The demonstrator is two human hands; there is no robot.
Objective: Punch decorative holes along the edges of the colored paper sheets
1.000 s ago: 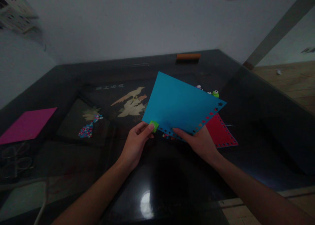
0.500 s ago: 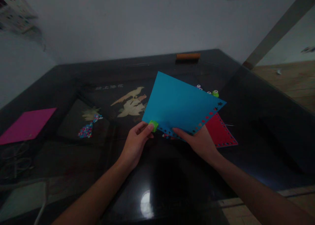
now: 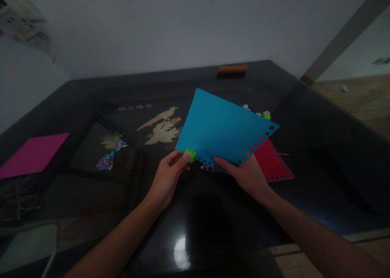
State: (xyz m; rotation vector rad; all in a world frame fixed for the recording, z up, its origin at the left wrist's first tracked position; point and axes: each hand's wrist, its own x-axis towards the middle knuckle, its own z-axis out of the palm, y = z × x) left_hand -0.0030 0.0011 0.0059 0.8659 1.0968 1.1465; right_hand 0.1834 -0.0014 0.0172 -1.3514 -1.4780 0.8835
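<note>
A blue paper sheet point(image 3: 222, 128) with small punched holes along two edges is held above a dark glass table point(image 3: 319, 156). My left hand point(image 3: 167, 176) pinches a small green punch point(image 3: 190, 155) clamped on the sheet's near-left corner. My right hand point(image 3: 248, 174) grips the sheet's near edge, thumb on top and fingers underneath. Under the blue sheet lies a red sheet point(image 3: 272, 164) with holes punched along its border.
A magenta sheet point(image 3: 32, 154) lies at the table's left. Small punches, one green point(image 3: 267, 115), sit beyond the blue sheet. Bird and leaf pictures point(image 3: 161, 126) show under the glass. An orange block point(image 3: 233, 69) rests at the far edge. Wooden floor is at right.
</note>
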